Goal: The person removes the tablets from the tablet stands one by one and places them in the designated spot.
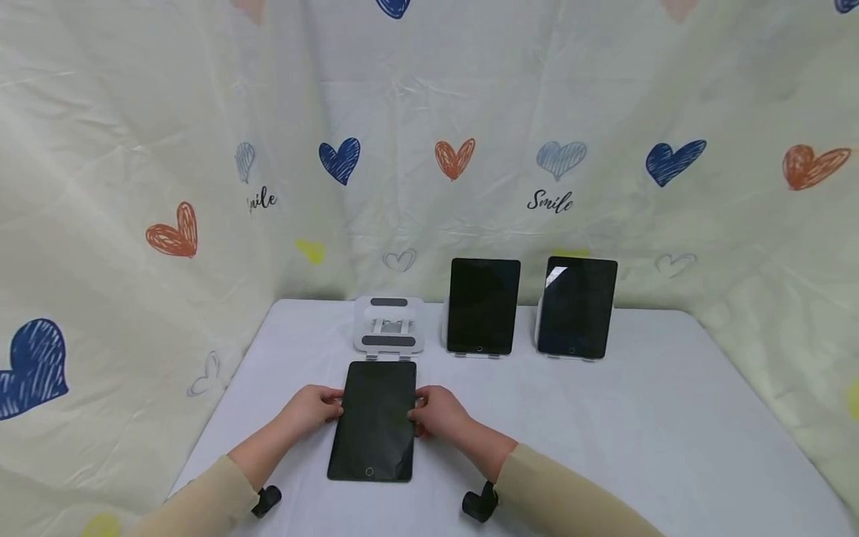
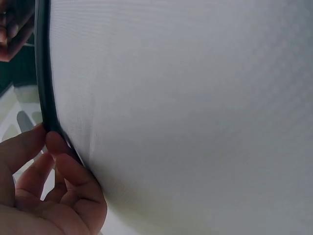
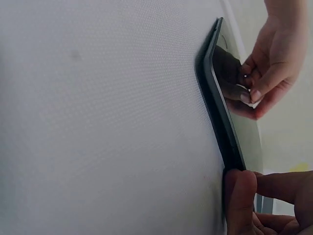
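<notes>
A black tablet [image 1: 373, 429] with a round home button is in the front middle of the head view, its screen facing up. My left hand [image 1: 312, 408] pinches its left edge between thumb and fingers. On the opposite edge, my right hand [image 1: 439, 412] grips the tablet in the same way. The left wrist view shows fingertips on the tablet's dark rim [image 2: 45, 73]. In the right wrist view the tablet's thin side [image 3: 220, 112] runs up from the right fingers, close over the white cloth. Just beyond the tablet stands a white tablet stand [image 1: 367, 322] with grey pads.
Two more black tablets, one in the middle [image 1: 483, 306] and one at the right [image 1: 579, 307], lean upright on stands along the back of the table. The white-covered table [image 1: 644, 432] ends at a hanging curtain [image 1: 429, 97] printed with hearts.
</notes>
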`<move>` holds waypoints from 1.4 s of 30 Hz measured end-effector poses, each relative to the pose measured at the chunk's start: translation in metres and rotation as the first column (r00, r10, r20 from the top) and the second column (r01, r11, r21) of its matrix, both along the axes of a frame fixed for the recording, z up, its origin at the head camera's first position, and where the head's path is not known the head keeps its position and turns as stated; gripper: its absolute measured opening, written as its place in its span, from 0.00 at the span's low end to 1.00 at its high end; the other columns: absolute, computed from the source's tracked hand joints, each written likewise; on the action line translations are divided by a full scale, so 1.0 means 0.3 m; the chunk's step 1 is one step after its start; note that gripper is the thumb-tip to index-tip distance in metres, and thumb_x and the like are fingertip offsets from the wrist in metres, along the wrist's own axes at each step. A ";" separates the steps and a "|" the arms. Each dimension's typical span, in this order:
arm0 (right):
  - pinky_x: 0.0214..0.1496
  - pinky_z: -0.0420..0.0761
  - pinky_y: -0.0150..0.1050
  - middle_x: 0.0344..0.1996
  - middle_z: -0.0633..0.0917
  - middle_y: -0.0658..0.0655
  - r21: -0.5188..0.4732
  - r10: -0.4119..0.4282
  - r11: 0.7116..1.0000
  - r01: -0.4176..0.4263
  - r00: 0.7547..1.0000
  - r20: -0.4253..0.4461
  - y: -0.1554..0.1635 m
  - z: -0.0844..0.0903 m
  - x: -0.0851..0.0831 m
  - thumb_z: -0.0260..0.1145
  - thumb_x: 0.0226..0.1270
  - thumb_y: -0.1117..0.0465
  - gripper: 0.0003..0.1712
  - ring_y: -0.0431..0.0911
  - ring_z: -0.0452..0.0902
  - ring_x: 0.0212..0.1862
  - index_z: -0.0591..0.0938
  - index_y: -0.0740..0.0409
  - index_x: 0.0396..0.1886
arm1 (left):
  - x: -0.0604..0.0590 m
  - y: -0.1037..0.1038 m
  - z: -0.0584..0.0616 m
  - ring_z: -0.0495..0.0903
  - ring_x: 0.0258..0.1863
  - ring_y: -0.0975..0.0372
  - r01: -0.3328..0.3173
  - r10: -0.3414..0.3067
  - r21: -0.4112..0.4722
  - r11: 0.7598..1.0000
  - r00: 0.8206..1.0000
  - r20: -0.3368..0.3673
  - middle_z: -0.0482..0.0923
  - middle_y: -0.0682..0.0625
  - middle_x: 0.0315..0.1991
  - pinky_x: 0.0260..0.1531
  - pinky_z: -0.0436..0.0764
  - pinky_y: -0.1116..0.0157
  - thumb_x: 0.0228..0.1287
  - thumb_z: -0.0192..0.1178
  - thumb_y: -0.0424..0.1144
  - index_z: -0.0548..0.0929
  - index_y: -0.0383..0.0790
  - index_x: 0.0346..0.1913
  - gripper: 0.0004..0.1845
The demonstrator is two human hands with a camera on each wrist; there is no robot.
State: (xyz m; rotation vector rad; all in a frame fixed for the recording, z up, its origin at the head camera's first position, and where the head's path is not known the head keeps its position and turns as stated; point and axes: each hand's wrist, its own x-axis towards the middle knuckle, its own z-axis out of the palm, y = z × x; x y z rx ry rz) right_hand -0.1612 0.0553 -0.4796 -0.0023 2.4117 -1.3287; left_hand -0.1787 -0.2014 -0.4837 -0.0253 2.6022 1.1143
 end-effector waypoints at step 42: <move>0.32 0.74 0.40 0.25 0.79 0.50 0.259 0.127 0.961 -0.100 0.988 -0.092 0.048 0.000 -0.006 0.70 0.65 0.50 0.30 0.44 0.77 0.23 0.78 0.59 0.63 | 0.009 0.032 -0.007 0.78 0.33 0.60 -0.057 0.056 -0.073 0.996 0.998 -0.011 0.82 0.47 0.40 0.34 0.79 0.59 0.70 0.60 0.44 0.75 0.29 0.64 0.26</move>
